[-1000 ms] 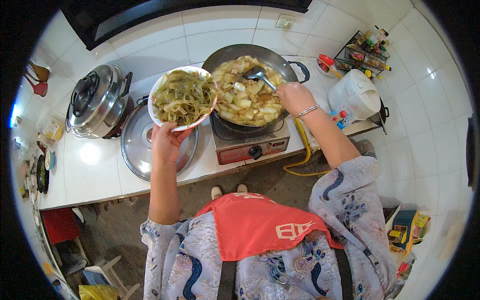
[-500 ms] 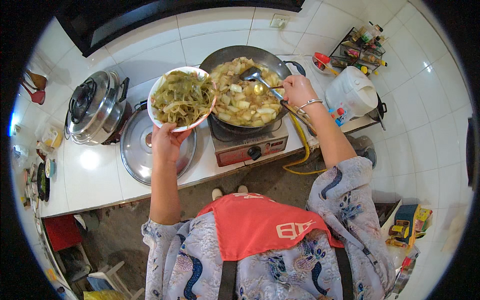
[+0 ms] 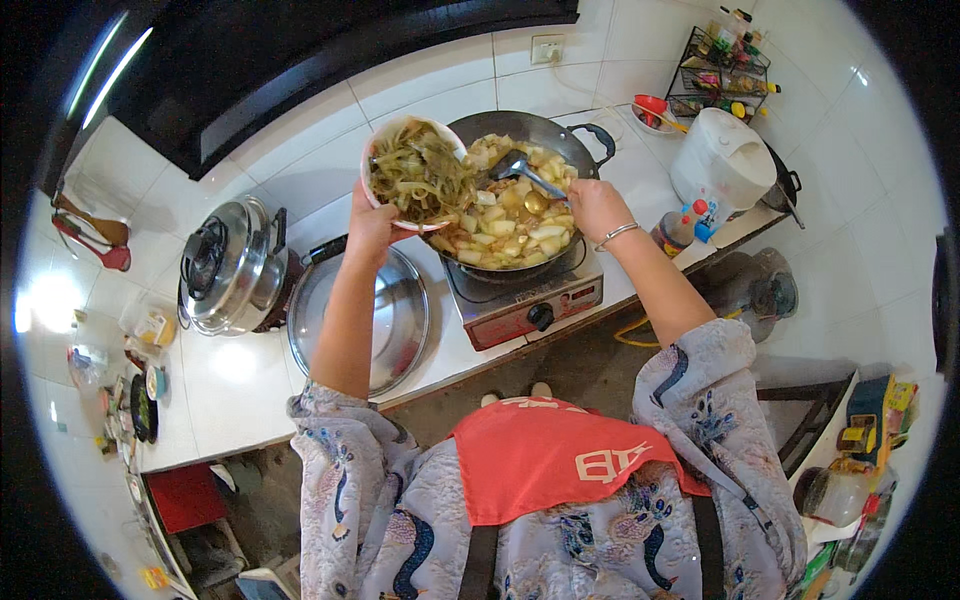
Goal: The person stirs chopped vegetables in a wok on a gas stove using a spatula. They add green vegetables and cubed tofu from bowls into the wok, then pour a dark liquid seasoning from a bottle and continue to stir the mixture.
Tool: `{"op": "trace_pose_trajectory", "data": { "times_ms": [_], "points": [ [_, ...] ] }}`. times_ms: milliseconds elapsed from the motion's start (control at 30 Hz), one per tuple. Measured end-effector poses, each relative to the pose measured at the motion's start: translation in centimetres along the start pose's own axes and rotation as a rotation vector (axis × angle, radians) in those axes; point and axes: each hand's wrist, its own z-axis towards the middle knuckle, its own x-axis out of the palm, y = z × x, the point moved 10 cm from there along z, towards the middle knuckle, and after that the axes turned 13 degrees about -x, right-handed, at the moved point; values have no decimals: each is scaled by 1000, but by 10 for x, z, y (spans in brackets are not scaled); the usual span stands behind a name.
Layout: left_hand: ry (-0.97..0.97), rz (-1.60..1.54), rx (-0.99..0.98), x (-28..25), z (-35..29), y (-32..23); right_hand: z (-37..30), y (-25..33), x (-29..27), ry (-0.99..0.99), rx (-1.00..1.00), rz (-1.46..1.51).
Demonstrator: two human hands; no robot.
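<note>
- Head view, looking down: one person in a patterned robe and a red apron point(image 3: 560, 465) stands at a white tiled counter point(image 3: 235, 385), with both forearms reaching away from the body.
- The left hand point(image 3: 368, 222) is clamped on the near rim of one white bowl point(image 3: 392, 135), thumb over the edge. The bowl is heaped with greenish shredded vegetables point(image 3: 415, 175) and tilts towards the right, its mouth leaning over the left rim of the wok point(image 3: 560, 135).
- The right hand point(image 3: 598, 208) is closed around the handle of one metal spatula point(image 3: 520, 168). The spatula's long axis runs from the hand up and left, and its blade end lies at the bowl's rim, over the food.
- The one dark wok holds pale chunks in a yellowish sauce. It sits on a single red-fronted burner point(image 3: 530, 300) at the middle of the counter's front edge, directly ahead of the person.
- Left of the burner, one round steel lid point(image 3: 395, 320) lies flat on the counter. Further left stands one lidded steel pot point(image 3: 230, 265).
- At the counter's right end stands one white rice cooker point(image 3: 722, 160), with a small plastic bottle point(image 3: 680, 225) just beside it. Behind them, a wire rack point(image 3: 720, 65) in the far right corner holds several bottles, too small to count.
- The wall behind is white tile with a dark window opening point(image 3: 330, 45) above. Small jars crowd the counter's far left end.
</note>
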Motion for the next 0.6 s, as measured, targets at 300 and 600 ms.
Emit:
{"op": "trace_pose_trajectory", "data": {
  "times_ms": [300,600],
  "points": [
    [-184,464,290,11,77,-2,-15,-2,5,143,61,-141],
    [-349,804,628,63,43,-39,1,-30,5,128,111,-250]
  ]
}}
